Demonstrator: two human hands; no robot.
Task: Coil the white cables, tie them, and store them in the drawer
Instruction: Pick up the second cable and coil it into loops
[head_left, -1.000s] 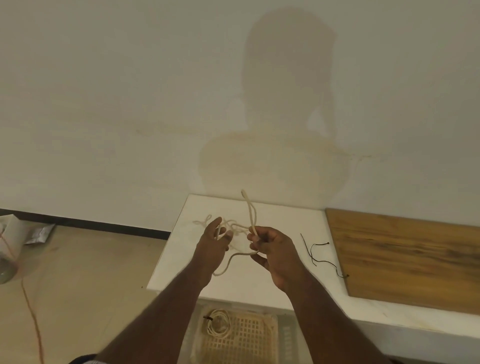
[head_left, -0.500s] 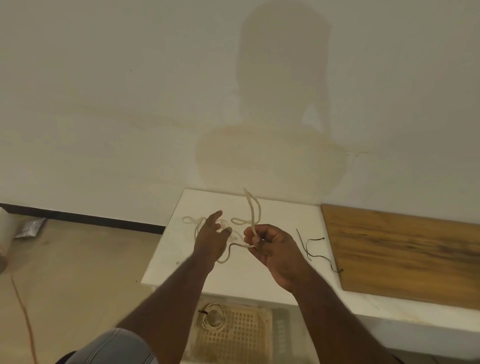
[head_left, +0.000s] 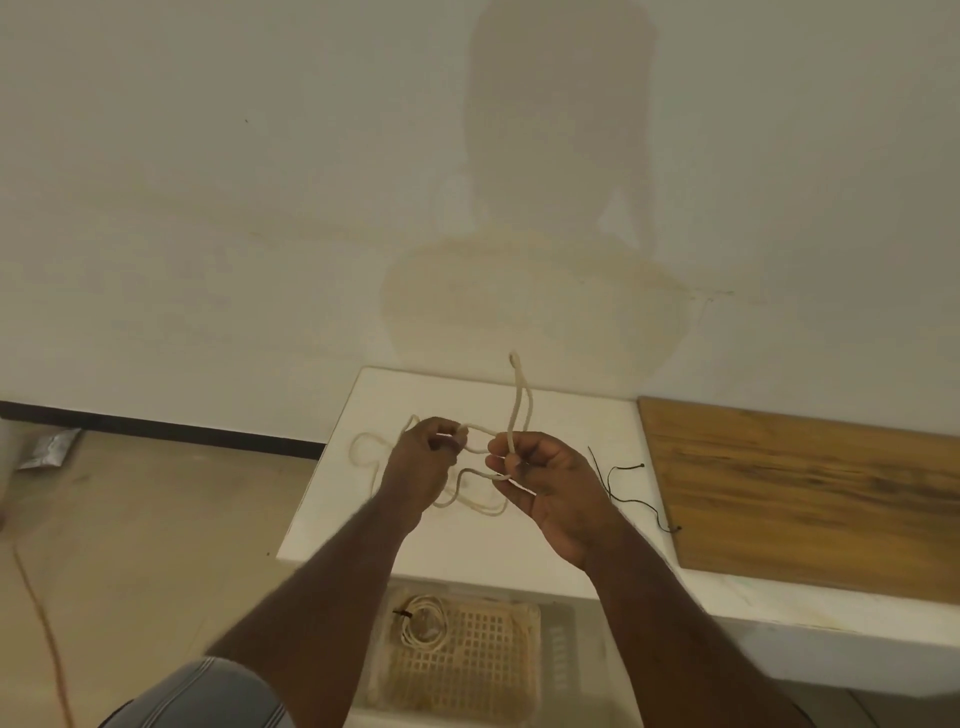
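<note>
Both hands work 1 white cable (head_left: 514, 400) above the white surface (head_left: 332, 499). The right hand (head_left: 550, 478) has its grip clamped on a doubled bend, whose end stands up toward the wall. Left of it, the left hand (head_left: 421, 462) pinches the next stretch; slack trails on the surface beyond. To coil well, feed even loops into the right hand and keep slack untwisted. The ties (head_left: 618, 486) lie right of the right hand; the drawer (head_left: 467, 654) below already holds 1 tied coil (head_left: 423, 621).
</note>
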